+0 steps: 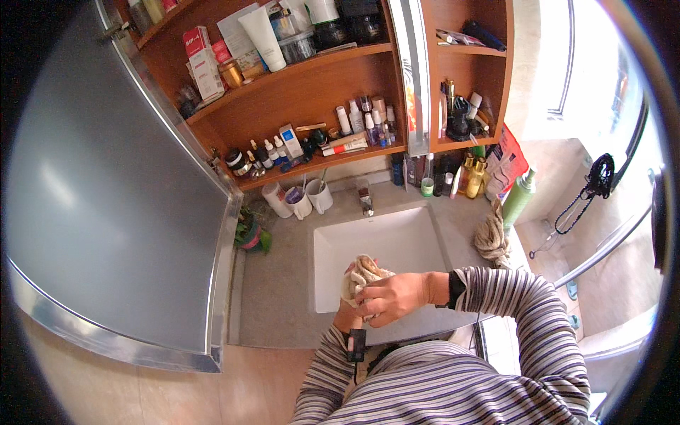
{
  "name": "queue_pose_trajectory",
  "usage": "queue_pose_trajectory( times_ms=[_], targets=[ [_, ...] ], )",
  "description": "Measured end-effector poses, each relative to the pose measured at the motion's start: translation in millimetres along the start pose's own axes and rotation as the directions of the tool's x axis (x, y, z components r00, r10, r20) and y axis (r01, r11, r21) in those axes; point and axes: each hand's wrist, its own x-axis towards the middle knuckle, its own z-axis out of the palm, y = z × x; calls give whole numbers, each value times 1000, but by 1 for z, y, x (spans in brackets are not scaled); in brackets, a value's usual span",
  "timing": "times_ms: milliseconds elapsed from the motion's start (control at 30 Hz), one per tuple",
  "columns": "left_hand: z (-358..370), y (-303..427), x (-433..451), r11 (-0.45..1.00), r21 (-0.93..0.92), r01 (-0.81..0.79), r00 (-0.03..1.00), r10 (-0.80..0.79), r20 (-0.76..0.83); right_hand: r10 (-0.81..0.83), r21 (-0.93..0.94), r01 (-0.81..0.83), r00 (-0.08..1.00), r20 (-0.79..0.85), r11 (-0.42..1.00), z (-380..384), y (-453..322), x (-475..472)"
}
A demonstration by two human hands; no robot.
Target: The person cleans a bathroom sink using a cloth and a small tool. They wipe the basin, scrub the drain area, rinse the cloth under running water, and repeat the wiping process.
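Observation:
A crumpled beige cloth (362, 273) is bunched between my two hands, over the near left part of a white rectangular sink (388, 239). My right hand (392, 297) grips the cloth from the near right side, its fingers curled over it. My left hand (349, 317) is under and behind the cloth, mostly covered by it and by my right hand; reddish fingertips show at the cloth's far edge. Beyond the cloth, the metal faucet (365, 199) stands at the sink's far rim.
Two white mugs (319, 195) and a potted plant (251, 234) stand left on the grey counter (276, 287). Bottles (474, 178), a bunched cloth (491, 239) and a green pump bottle (519, 197) are at right. An open cabinet (313, 114) holds toiletries above; its door (122, 202) extends left.

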Motion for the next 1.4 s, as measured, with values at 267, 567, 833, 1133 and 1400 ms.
queue_pose_trajectory(
  times_ms=[267,567,833,1133,1400],
  targets=[
    [72,24,-2,809,341,-479,862,508,5,719,401,-658,321,-616,638,-3,12,-30],
    [111,-15,-22,-343,501,-795,501,95,860,862,847,-444,260,434,-293,6,34,-63],
    [71,-84,9,-420,273,-866,446,-399,801,799,128,-976,216,561,174,28,65,-56],
    [7,-108,37,-34,961,-275,934,-246,259,996,81,-994,-72,43,-75,72,65,-67],
    [5,-50,16,-615,410,-674,695,-338,635,899,740,-625,-433,-62,-249,76,68,-123]
  ],
)
